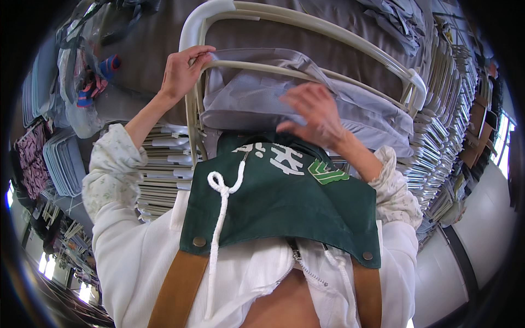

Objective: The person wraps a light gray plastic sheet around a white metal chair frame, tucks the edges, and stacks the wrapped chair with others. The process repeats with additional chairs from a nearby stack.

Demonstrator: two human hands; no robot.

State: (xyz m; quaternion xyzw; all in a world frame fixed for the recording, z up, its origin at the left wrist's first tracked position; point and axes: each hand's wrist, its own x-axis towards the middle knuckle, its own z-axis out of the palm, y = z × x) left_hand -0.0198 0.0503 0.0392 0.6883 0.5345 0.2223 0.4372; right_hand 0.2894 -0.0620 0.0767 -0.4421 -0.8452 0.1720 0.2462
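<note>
Grey cloth [257, 98], left hand [180, 74] gripping, right hand [314, 115] flat

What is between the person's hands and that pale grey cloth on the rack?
Nothing visible. The left hand grips the cream rack bar at the pale grey cloth's corner; the right hand lies flat on the cloth.
</note>
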